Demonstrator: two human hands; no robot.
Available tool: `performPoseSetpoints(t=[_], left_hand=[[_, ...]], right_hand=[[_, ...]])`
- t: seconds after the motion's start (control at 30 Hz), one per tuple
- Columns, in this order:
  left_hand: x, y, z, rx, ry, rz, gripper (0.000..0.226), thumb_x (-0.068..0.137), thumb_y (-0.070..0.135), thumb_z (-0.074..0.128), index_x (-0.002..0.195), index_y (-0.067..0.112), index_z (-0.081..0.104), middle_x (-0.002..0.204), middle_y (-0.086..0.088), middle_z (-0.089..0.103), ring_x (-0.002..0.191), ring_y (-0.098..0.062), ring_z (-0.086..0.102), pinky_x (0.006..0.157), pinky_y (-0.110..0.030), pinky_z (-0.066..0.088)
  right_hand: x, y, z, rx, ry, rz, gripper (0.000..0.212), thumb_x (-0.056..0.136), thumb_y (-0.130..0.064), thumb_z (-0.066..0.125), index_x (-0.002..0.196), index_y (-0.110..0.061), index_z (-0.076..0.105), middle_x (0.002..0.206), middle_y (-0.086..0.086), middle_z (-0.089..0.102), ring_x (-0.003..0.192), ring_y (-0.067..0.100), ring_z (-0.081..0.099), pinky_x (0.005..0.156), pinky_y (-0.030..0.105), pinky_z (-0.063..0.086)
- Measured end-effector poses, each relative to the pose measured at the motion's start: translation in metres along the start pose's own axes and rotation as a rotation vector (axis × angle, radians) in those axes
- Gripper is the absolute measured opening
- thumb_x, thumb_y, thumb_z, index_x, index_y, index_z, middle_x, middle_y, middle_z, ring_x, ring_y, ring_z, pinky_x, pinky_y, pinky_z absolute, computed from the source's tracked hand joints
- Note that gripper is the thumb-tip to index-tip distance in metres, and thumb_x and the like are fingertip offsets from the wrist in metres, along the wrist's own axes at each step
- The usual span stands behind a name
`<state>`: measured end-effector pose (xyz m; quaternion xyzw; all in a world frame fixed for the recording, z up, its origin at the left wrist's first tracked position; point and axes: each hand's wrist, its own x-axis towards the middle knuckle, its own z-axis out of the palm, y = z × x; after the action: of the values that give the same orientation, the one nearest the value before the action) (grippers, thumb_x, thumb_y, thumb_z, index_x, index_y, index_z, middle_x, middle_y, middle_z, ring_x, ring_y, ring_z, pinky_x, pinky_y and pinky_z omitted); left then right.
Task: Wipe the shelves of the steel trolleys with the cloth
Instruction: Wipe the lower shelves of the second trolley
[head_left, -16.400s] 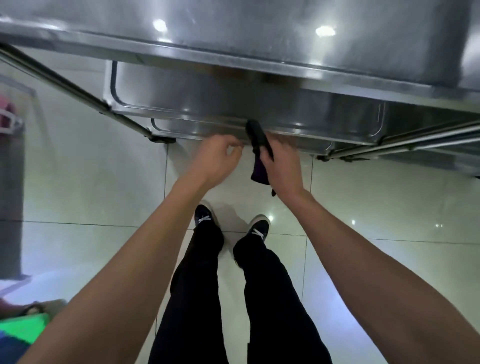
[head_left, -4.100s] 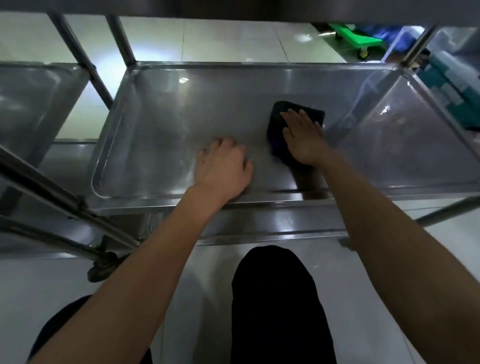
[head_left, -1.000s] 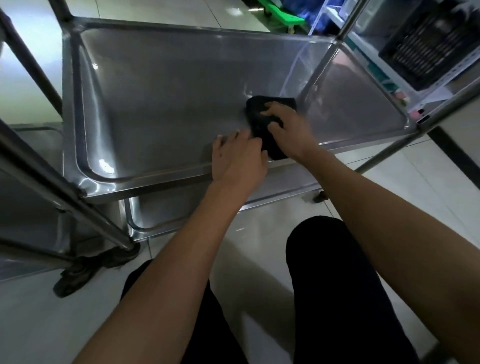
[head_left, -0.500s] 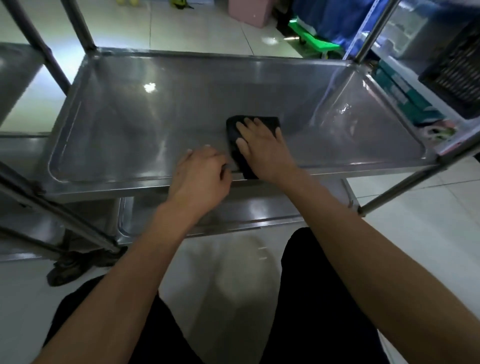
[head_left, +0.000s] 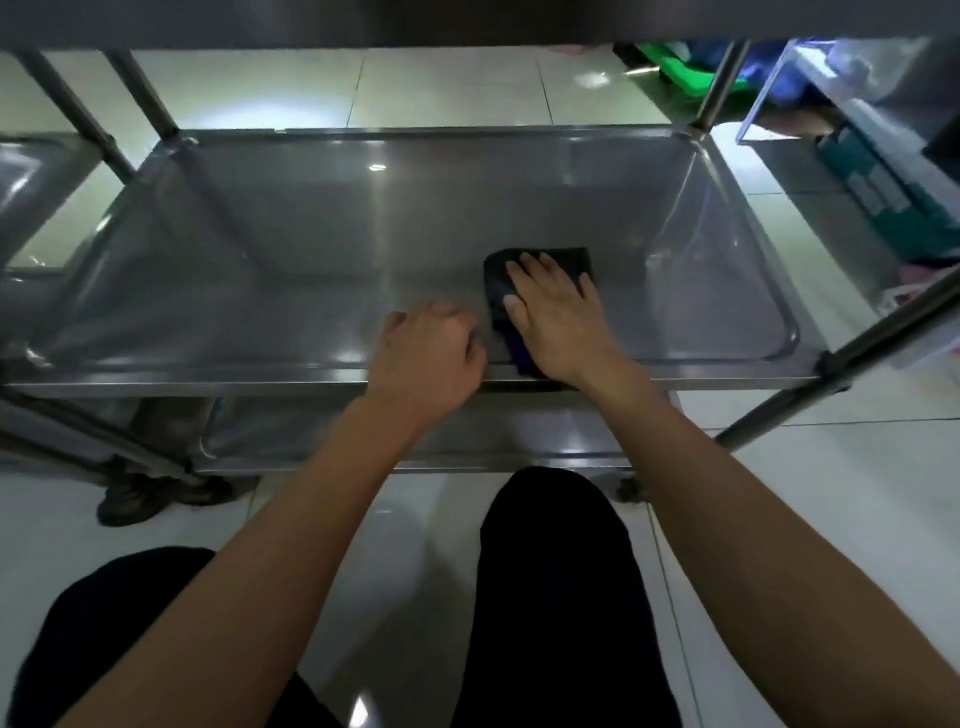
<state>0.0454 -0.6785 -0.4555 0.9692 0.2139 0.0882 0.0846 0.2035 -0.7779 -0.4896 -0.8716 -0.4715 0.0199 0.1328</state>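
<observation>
A steel trolley shelf (head_left: 291, 244) with a raised rim fills the middle of the head view. A dark folded cloth (head_left: 498, 283) lies on it right of centre, near the front rim. My right hand (head_left: 558, 317) presses flat on the cloth with straight fingers. My left hand (head_left: 428, 358) rests on the shelf's front rim just left of the cloth, fingers curled over the edge. A lower shelf (head_left: 467, 436) shows beneath the front rim.
Upright steel posts (head_left: 148, 91) stand at the corners. A second trolley shelf (head_left: 31, 171) sits at the far left. A caster wheel (head_left: 140, 501) is at the lower left. Storage bins and boxes (head_left: 878, 182) stand to the right. My knees fill the foreground.
My right hand has slid the cloth slightly to the right along the shelf. The left hand stays on the front rim. The view has shifted to face the shelf more squarely.
</observation>
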Motion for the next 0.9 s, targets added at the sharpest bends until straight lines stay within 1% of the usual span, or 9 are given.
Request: performPoseSetpoints(t=[0.07,0.17,0.3,0.4,0.5,0.57,0.63,0.73,0.9], left_hand=[[0.013,0.031,0.008,-0.014,-0.019,0.010,0.025,0.096,0.029,0.046,0.104,0.017,0.066,0.108,-0.001,0.062,0.104,-0.025,0.056,0.090,-0.040,0.043],[0.026,0.075,0.022,-0.055,-0.007,0.034,0.021,0.095,0.027,0.047,0.099,0.015,0.064,0.104,-0.002,0.060,0.102,-0.026,0.055,0.086,-0.039,0.043],[0.040,0.127,0.038,-0.075,-0.049,0.065,0.029,0.095,0.027,0.047,0.113,0.016,0.067,0.115,-0.001,0.061,0.107,-0.023,0.055,0.090,-0.040,0.045],[0.050,0.149,0.044,-0.057,-0.024,0.015,0.029,0.095,0.027,0.046,0.106,0.014,0.069,0.108,-0.004,0.062,0.102,-0.025,0.056,0.086,-0.040,0.046],[0.054,0.156,0.044,-0.052,-0.010,-0.050,0.024,0.092,0.024,0.047,0.092,0.013,0.069,0.100,-0.008,0.063,0.094,-0.029,0.058,0.079,-0.040,0.049],[0.055,0.155,0.043,-0.065,-0.025,-0.062,0.022,0.091,0.021,0.048,0.088,0.011,0.068,0.099,-0.010,0.062,0.093,-0.032,0.059,0.077,-0.041,0.051],[0.056,0.152,0.043,-0.082,-0.053,-0.051,0.025,0.092,0.020,0.048,0.094,0.009,0.070,0.105,-0.010,0.062,0.098,-0.031,0.059,0.082,-0.042,0.053],[0.055,0.151,0.044,-0.075,-0.050,-0.022,0.027,0.092,0.023,0.049,0.100,0.012,0.073,0.111,-0.006,0.063,0.106,-0.030,0.058,0.087,-0.042,0.052],[0.055,0.147,0.054,-0.048,-0.002,0.011,0.027,0.089,0.023,0.050,0.098,0.013,0.073,0.111,-0.004,0.063,0.105,-0.030,0.058,0.085,-0.044,0.051]], right_hand=[[-0.010,0.033,-0.007,-0.015,0.018,0.036,0.052,0.108,-0.040,0.021,0.157,-0.022,0.022,0.165,0.000,0.020,0.153,0.017,0.010,0.121,0.052,0.010],[-0.025,0.078,-0.019,-0.007,0.042,0.077,0.052,0.107,-0.040,0.022,0.156,-0.022,0.024,0.164,0.000,0.022,0.152,0.018,0.012,0.120,0.052,0.011],[-0.041,0.117,-0.029,-0.006,0.064,0.105,0.052,0.108,-0.039,0.021,0.156,-0.022,0.026,0.164,0.000,0.023,0.152,0.018,0.012,0.120,0.052,0.010],[-0.045,0.132,-0.031,-0.004,0.085,0.119,0.051,0.108,-0.039,0.022,0.156,-0.022,0.026,0.164,0.000,0.022,0.153,0.018,0.012,0.120,0.052,0.010],[-0.045,0.140,-0.032,-0.002,0.078,0.137,0.051,0.108,-0.040,0.022,0.156,-0.023,0.027,0.164,-0.002,0.022,0.153,0.016,0.011,0.120,0.051,0.009],[-0.045,0.141,-0.033,-0.002,0.061,0.140,0.052,0.108,-0.040,0.022,0.156,-0.024,0.026,0.165,-0.002,0.021,0.153,0.016,0.009,0.120,0.051,0.008],[-0.048,0.147,-0.039,0.006,0.046,0.166,0.052,0.108,-0.040,0.022,0.157,-0.024,0.025,0.165,-0.002,0.020,0.153,0.015,0.008,0.121,0.051,0.007],[-0.061,0.168,-0.048,-0.011,0.067,0.248,0.052,0.107,-0.041,0.021,0.157,-0.023,0.025,0.165,-0.002,0.019,0.153,0.016,0.008,0.121,0.052,0.008],[-0.068,0.186,-0.053,-0.050,0.080,0.309,0.054,0.106,-0.045,0.018,0.156,-0.027,0.025,0.165,-0.004,0.019,0.153,0.016,0.009,0.121,0.050,0.006]])
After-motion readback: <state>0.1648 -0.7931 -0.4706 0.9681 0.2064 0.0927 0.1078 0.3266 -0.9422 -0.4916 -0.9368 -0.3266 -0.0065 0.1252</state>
